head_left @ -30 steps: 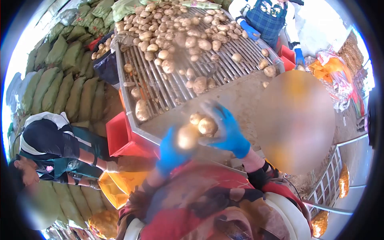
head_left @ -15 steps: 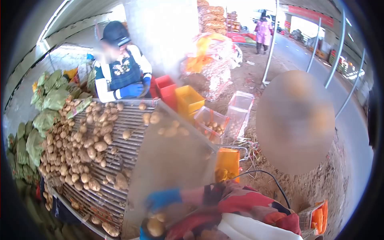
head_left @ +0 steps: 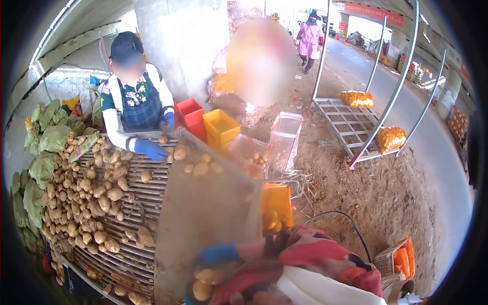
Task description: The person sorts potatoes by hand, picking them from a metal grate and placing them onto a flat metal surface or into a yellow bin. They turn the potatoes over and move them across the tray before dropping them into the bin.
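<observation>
flat brown metal sheet (head_left: pixel 203 213) is sloping over the near end of the steel roller table (head_left: pixel 152 195), blocking part of the crates beyond. pale loose potatoes (head_left: pixel 91 198) are spreading over the rollers; a co-worker's blue-gloved hand (head_left: pixel 151 150) is resting among them. right hand (head_left: pixel 216 252), blue-gloved, is hovering at the sheet's lower edge; left hand (head_left: pixel 189 296) is barely showing at the bottom. two yellowish potatoes (head_left: pixel 207 277) are sitting between them, against the gloves; too blurred, cannot tell either grip. orange plastic crate (head_left: pixel 277 195) is holding a few potatoes, clear plastic crate (head_left: pixel 249 150) likewise. red plastic crate (head_left: pixel 190 113) and yellow plastic crate (head_left: pixel 221 127): contents unclear.
</observation>
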The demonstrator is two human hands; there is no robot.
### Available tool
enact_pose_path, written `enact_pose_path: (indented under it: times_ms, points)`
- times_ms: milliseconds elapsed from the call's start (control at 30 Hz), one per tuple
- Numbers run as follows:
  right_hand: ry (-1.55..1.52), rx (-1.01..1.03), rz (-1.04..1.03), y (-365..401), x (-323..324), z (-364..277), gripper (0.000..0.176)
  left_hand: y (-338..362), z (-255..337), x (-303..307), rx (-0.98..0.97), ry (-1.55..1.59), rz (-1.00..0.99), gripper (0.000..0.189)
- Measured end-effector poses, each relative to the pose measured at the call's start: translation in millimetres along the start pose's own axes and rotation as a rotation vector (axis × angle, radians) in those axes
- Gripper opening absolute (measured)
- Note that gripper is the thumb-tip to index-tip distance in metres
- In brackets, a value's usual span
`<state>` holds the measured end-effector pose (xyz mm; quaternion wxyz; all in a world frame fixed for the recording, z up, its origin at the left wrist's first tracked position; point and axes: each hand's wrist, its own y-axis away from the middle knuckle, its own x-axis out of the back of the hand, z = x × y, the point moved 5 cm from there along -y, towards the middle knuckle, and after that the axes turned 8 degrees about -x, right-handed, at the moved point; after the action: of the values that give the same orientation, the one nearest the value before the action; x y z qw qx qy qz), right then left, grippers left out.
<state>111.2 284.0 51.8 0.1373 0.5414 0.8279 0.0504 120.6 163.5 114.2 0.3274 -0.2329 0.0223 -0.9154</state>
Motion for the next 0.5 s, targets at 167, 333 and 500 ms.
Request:
enact_pose_path:
  times_ms: [167, 333, 500]
  points:
    - [0.196, 0.225, 0.135, 28, -12, -37, 0.028, 7, -8, 5, -0.018, 0.053, -0.015, 0.072]
    - [0.147, -0.023, 0.042, 25, -15, -21, 0.036, 20, -5, 16, -0.015, 0.126, -0.015, 0.07]
    - [0.41, 0.079, 0.079, -6, -6, 8, 0.039, 45, -18, 35, -0.017, 0.185, 0.03, 0.069]
